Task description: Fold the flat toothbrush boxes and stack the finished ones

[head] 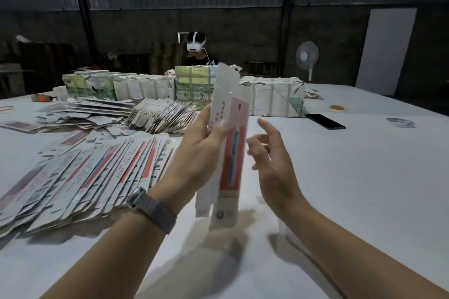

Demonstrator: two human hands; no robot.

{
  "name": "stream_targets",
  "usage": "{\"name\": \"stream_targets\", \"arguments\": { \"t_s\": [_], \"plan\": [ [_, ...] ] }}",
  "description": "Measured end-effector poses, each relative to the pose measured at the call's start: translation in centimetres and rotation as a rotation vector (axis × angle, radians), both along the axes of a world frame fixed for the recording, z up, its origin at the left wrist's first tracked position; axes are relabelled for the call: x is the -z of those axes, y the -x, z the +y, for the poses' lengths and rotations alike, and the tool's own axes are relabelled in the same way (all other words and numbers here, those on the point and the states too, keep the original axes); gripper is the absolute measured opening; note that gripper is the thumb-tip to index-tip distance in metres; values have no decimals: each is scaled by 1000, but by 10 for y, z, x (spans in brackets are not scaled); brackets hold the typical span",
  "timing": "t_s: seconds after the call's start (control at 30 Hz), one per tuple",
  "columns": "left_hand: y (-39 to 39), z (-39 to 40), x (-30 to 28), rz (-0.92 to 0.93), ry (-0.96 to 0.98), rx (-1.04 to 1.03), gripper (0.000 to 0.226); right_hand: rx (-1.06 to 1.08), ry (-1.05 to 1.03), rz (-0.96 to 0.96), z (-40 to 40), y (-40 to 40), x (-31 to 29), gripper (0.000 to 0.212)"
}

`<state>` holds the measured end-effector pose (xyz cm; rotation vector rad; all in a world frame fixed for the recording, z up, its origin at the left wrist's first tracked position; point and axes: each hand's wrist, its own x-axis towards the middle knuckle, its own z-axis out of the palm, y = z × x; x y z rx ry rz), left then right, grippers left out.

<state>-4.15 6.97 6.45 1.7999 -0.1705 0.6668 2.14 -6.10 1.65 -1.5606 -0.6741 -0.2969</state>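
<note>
box: long thin cardboard toothbrush box (232, 153), held upright over the near middle of the table (352, 177), white panels plus a pink/red one, print too blurry to read
left hand: left hand (201, 150) grips the box around its upper half, thumb on the front, fingers curled behind; grey mesh watch band (155, 209) on the wrist
right hand: right hand (272, 153) just right of the box, not touching, fingers loosely spread, holding nothing
flat boxes: big fanned pile of flat boxes (80, 177) on the left, glossy striped card
far side: another slanted stack (160, 114), paper-wrapped strapped bundles (269, 97) behind
other stuff: black phone (325, 121), tape roll (401, 122), white fan (306, 56), person in white headset (196, 45)
</note>
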Motion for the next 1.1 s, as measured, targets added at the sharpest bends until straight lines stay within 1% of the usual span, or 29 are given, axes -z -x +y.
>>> {"name": "stream_targets", "arguments": {
  "t_s": [0.07,0.13,0.23,0.33,0.4,0.43,0.53,0.67,0.8,0.87,0.97,1.03,1.1],
  "plan": [
    [1,-7,6,81,255,142,30,-29,-9,0,2,1,-5,46],
    [0,-12,13,181,452,232,44,-56,5,27,4,5,-7,52],
    [-1,-15,24,331,659,283,71,-79,12,54,7,13,0,53],
    [-5,-14,31,376,761,370,81,-33,28,52,8,16,1,44],
    [-7,-13,32,383,777,437,81,-12,38,37,7,17,-2,32],
    [-8,-12,32,382,770,454,80,-12,42,36,7,17,-3,29],
    [-11,-8,32,366,756,453,79,-59,18,44,9,18,-4,32],
    [-14,-9,33,357,766,422,79,-99,-15,0,11,20,-8,31],
    [-13,-9,32,333,692,430,74,-154,-50,25,9,19,-13,33],
    [-10,-11,31,344,679,473,75,-209,-81,60,6,17,-20,33],
    [-8,-13,28,353,753,564,79,-329,-95,133,-1,15,-27,34],
    [-8,-11,27,352,778,602,78,-356,-93,153,-3,13,-30,39],
    [-8,-10,27,342,764,614,77,-355,-98,157,-3,13,-32,45]
  ]
}}
